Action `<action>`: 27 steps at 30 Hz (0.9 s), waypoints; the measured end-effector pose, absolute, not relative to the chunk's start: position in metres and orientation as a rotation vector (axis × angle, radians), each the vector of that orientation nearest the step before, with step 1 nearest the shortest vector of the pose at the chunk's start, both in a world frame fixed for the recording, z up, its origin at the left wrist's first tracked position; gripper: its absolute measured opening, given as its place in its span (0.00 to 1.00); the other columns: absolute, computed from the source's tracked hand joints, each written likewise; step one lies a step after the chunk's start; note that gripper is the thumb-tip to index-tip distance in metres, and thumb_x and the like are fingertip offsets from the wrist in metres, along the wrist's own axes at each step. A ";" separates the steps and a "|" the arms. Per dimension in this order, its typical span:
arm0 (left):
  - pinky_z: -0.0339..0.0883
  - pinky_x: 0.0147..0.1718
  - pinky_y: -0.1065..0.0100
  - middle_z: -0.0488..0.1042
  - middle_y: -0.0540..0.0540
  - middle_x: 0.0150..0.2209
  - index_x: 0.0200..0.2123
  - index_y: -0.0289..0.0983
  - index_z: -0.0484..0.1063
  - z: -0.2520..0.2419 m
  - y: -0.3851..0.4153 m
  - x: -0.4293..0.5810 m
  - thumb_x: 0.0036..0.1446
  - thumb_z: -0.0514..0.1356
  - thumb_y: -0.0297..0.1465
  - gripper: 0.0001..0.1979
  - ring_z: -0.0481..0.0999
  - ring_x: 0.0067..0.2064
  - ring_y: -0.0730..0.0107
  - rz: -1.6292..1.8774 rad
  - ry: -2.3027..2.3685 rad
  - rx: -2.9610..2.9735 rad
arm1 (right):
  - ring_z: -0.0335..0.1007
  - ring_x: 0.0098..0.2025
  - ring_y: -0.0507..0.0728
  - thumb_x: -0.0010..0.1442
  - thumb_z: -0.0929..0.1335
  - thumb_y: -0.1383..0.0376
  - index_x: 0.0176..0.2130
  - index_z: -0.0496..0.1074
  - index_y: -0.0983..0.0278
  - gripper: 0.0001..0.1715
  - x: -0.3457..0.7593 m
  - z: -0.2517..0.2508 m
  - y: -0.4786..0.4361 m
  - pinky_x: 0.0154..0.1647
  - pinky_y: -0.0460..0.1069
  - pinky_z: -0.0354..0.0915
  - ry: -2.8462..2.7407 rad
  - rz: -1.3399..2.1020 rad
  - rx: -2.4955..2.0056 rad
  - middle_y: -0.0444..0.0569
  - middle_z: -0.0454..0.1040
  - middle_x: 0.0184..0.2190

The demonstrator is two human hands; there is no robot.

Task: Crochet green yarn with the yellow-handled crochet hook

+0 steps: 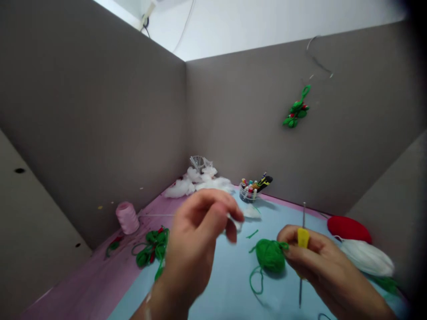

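Note:
My left hand [200,231] is raised over the table, its fingers pinched together on a small bit of white stuffing [237,223], blurred by motion. My right hand [316,262] grips a crochet hook [303,238] by its yellow handle, the metal shaft pointing up, and its fingertips also hold a small green crocheted piece [270,255] with a green yarn tail looping down onto the light blue mat [230,289].
White stuffing [196,182] is piled at the back corner. A pink thread spool [127,217], green crocheted leaves [153,249], a tub of small thread spools [248,191], a red ball [348,227] and white yarn [367,258] lie around. A green ornament [296,111] hangs on the grey partition.

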State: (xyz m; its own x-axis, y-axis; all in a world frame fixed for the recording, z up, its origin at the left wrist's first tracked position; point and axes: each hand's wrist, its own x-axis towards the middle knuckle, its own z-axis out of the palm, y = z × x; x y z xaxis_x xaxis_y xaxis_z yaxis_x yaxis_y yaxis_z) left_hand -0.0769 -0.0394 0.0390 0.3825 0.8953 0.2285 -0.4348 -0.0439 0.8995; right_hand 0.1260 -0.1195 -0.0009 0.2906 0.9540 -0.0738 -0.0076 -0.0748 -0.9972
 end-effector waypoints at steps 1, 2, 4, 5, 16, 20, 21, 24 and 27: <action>0.72 0.36 0.66 0.75 0.43 0.41 0.36 0.35 0.73 0.035 -0.031 -0.065 0.58 0.65 0.39 0.13 0.75 0.40 0.66 1.081 0.518 1.144 | 0.46 0.21 0.48 0.47 0.74 0.56 0.25 0.72 0.63 0.14 0.127 -0.003 -0.121 0.21 0.45 0.47 -1.003 1.046 -1.418 0.39 0.56 0.18; 0.71 0.33 0.67 0.75 0.44 0.37 0.32 0.35 0.72 0.029 -0.023 -0.055 0.54 0.68 0.40 0.15 0.75 0.38 0.67 0.960 0.530 1.113 | 0.45 0.22 0.48 0.49 0.73 0.54 0.26 0.71 0.63 0.15 0.128 -0.005 -0.122 0.21 0.45 0.47 -1.039 1.050 -1.440 0.39 0.55 0.18; 0.68 0.29 0.68 0.75 0.44 0.35 0.33 0.35 0.69 0.012 -0.013 -0.039 0.46 0.72 0.43 0.21 0.75 0.33 0.68 0.634 0.524 1.009 | 0.45 0.23 0.48 0.51 0.73 0.50 0.26 0.71 0.63 0.19 0.130 -0.007 -0.124 0.22 0.46 0.48 -1.090 1.065 -1.473 0.39 0.55 0.19; 0.66 0.27 0.68 0.76 0.43 0.36 0.35 0.35 0.69 0.002 -0.011 -0.035 0.43 0.72 0.44 0.24 0.76 0.31 0.68 0.455 0.499 0.958 | 0.47 0.23 0.49 0.51 0.73 0.49 0.26 0.71 0.63 0.20 0.130 -0.007 -0.124 0.23 0.46 0.49 -1.103 1.062 -1.485 0.40 0.56 0.20; 0.58 0.32 0.70 0.71 0.49 0.27 0.26 0.36 0.72 -0.002 -0.034 -0.054 0.45 0.63 0.27 0.02 0.67 0.30 0.75 0.531 0.492 1.350 | 0.47 0.25 0.50 0.50 0.74 0.44 0.31 0.73 0.62 0.25 0.141 -0.016 -0.122 0.24 0.47 0.49 -1.081 1.207 -1.508 0.41 0.59 0.22; 0.63 0.48 0.60 0.76 0.42 0.38 0.36 0.35 0.80 0.010 -0.046 -0.070 0.54 0.55 0.23 0.13 0.72 0.43 0.63 0.661 0.729 1.944 | 0.42 0.23 0.48 0.50 0.74 0.42 0.30 0.72 0.63 0.27 0.136 -0.015 -0.123 0.22 0.46 0.47 -1.063 1.133 -1.539 0.38 0.54 0.21; 0.62 0.51 0.58 0.76 0.41 0.41 0.41 0.35 0.80 0.012 -0.048 -0.072 0.56 0.55 0.25 0.14 0.72 0.46 0.61 0.687 0.762 1.971 | 0.42 0.23 0.48 0.50 0.74 0.42 0.30 0.71 0.63 0.28 0.134 -0.015 -0.123 0.22 0.45 0.47 -1.071 1.122 -1.550 0.38 0.53 0.21; 0.64 0.51 0.58 0.76 0.39 0.42 0.39 0.34 0.80 0.014 -0.054 -0.069 0.62 0.55 0.32 0.14 0.73 0.47 0.60 0.758 0.723 1.774 | 0.43 0.23 0.48 0.50 0.73 0.40 0.29 0.71 0.62 0.29 0.127 -0.017 -0.123 0.22 0.45 0.49 -1.123 1.092 -1.566 0.38 0.54 0.21; 0.67 0.43 0.64 0.77 0.41 0.45 0.42 0.35 0.80 0.009 -0.057 -0.058 0.51 0.66 0.32 0.15 0.74 0.45 0.63 0.807 0.706 1.332 | 0.45 0.23 0.48 0.52 0.72 0.39 0.29 0.71 0.62 0.29 0.122 -0.019 -0.122 0.22 0.45 0.51 -1.161 1.019 -1.586 0.39 0.56 0.21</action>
State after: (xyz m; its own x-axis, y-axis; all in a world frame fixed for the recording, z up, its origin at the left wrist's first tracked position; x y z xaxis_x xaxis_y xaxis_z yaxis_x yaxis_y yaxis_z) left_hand -0.0585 -0.0573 0.0089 0.5522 0.8337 0.0100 -0.1013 0.0551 0.9933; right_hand 0.1223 -0.1219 -0.0192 0.2212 0.9692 -0.1079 0.2323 -0.1598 -0.9594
